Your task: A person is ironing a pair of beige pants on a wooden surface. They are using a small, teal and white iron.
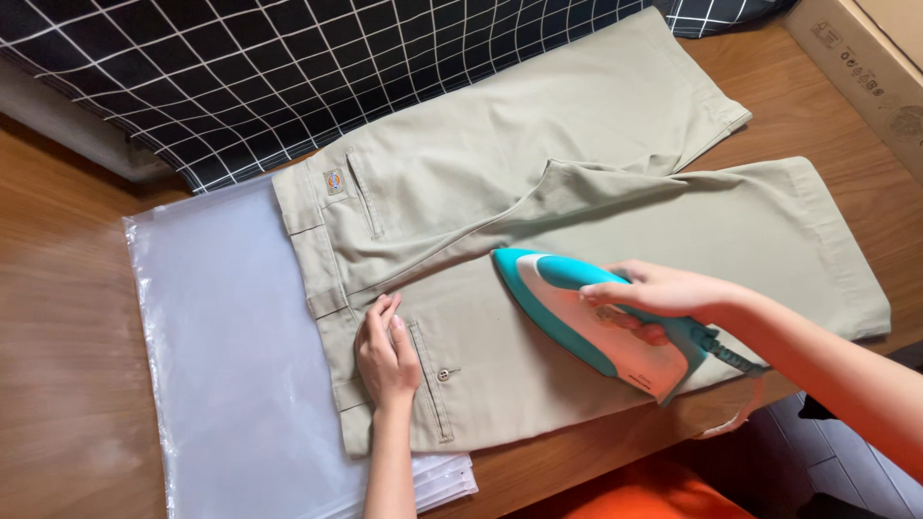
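Two hands work on a wooden table (67,317) that fills most of the view. Draped over its far edge is a black cloth with a white grid (288,77), and a clear plastic sheet (231,356) covers the left part. Across the middle lie khaki shorts (577,183), waistband to the left, legs running right. On the near leg sits a teal and white steam iron (586,317), tip pointing left, with the right hand (663,293) curled closed around its handle. The left hand (386,354) lies flat, fingers close together, pressing the fabric by the back pocket button (444,374). Judging from the gap, the iron's tip could burn those fingers if it slides left; lingering could scorch the cloth.
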